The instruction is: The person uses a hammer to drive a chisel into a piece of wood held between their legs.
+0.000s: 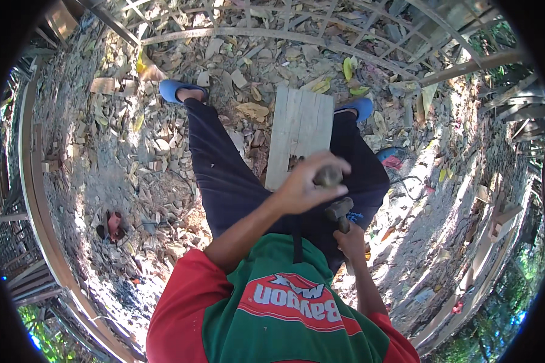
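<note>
My left hand (304,187) grips a stubby, olive-brown cylindrical tool (328,175), seen end-on and blurred, above the lower part of a pale wooden board (300,118). The board lies between my legs, with a cut opening near its lower end, partly hidden by the hand. My right hand (350,238) is closed round the handle of a hammer (338,209), its dark head up, over my right thigh, just below and right of my left hand.
Dry leaves and wood chips (163,145) cover the ground. A lattice fence (272,33) crosses ahead, and long timber rails (48,236) run along the left. A red object (115,225) lies at left; a dark blue and pink item (391,157) is beside my right leg.
</note>
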{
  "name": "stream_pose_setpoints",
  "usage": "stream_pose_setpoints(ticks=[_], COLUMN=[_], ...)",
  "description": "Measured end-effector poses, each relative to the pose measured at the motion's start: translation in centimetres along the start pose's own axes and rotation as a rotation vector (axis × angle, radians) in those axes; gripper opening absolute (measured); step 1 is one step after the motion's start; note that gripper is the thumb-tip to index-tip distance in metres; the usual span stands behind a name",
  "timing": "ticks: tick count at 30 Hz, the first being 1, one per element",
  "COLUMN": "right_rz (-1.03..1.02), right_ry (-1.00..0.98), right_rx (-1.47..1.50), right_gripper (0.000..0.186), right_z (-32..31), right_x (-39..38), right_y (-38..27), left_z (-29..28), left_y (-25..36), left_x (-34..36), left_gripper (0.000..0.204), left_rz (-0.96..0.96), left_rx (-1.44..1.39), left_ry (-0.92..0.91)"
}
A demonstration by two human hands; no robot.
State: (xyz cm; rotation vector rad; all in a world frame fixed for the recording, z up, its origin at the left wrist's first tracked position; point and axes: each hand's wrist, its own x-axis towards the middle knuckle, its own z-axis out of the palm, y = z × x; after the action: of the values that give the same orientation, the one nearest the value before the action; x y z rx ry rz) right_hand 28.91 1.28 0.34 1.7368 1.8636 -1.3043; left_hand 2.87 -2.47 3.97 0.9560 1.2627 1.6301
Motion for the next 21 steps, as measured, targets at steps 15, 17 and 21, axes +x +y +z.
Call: stream_pose_setpoints(ticks=[15, 17, 21], right_rz=[0.116, 0.116, 0.122], right_ry=[-0.104, -0.106, -0.11], right_rx=[0.034, 0.027, 0.047], right_gripper=[0.017, 0.019, 0.019], right_z=[-0.6, -0.6, -0.6], right_x=[1.7, 1.7, 1.8], right_y=[-1.4, -1.4, -1.4], left_z=[-0.4, -0.8, -1.2], left_y=[-5.2, -5.2, -5.9], left_x=[-6.0, -6.1, -6.2], left_gripper=[0.023, 0.022, 0.03], left_rz=[0.17, 0.165, 0.216], left_rx=[0.253, 0.282, 0.306], left_ry=[-0.15, -0.132, -0.117])
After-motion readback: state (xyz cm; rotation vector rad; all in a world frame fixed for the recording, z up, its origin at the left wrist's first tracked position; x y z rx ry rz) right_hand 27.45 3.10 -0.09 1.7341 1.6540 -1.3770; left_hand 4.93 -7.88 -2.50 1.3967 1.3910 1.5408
